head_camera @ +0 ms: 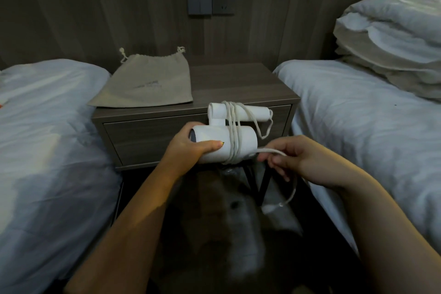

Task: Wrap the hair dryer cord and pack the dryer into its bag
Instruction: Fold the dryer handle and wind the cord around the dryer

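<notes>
Several loops already bind the dryer point(224, 143), clenched in the left hand point(188, 148); right fingers point(274, 159) pinch the cord point(267, 149) beside it. Keep tension, tuck the dangling plug point(272, 206).

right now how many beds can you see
2. One bed lies left of the nightstand, the other bed right of it with folded bedding stacked at its head. Neither shows fully.
</notes>
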The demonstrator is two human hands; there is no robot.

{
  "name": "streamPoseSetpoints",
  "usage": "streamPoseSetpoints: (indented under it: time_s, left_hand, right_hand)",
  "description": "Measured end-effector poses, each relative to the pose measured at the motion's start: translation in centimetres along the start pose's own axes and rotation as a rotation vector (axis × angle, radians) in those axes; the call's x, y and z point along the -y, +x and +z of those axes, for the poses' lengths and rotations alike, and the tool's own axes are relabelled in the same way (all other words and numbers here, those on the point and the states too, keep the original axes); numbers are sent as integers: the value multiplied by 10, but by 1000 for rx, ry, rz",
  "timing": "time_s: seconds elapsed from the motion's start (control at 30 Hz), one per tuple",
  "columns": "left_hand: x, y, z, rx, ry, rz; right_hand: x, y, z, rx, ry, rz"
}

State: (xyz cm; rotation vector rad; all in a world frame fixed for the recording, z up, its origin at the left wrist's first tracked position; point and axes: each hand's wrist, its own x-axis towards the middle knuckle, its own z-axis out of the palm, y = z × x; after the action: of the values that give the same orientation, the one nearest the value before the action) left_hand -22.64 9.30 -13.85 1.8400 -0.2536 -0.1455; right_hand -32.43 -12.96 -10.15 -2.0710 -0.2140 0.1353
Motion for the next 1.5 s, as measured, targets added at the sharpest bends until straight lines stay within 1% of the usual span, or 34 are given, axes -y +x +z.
streamPoseSetpoints:
  time_s: [0.1,0.17,0.27,0.33,0.4,0.5,0.77,1.07,1.17,1.23,1.33,1.5]
  left_hand:
    - [0,-2,0,63,-6,-9]
    - [1,-2,1,109,1,-18]
    - [1,-3,4,175,-8,-64]
    - [1,-4,6,223,0,-111]
    - [2,-3,6,262,48,-146]
    - [2,-2,9,312,122,-189]
    - [3,-8,16,342,143,-321]
    - [-2,-18,19,465,19,-436]
    - [-5,-21,21,491,-1,-452]
    - [-4,-21,21,481,0,-460]
    - [-2,-19,22,444,27,-459]
    - [0,-20,24,449,73,-503]
  right_hand:
    - [2,3,-1,-263,-57,-77]
    - [4,3,-3,-403,-104,-73]
    - [6,2,-6,-495,-217,-52]
    - [9,1,-7,-484,-165,-56]
    - [10,-1,-7,-435,-95,-79]
    - [12,-3,-6,-410,-97,-110]
    - [14,3,3,-520,-117,-162]
    - [-3,11,5,-634,190,-198]
    - [-6,13,7,-658,229,-217]
    - [-4,14,9,-668,209,-229]
    - [0,15,16,-643,137,-244]
    - [7,18,31,-497,95,-279]
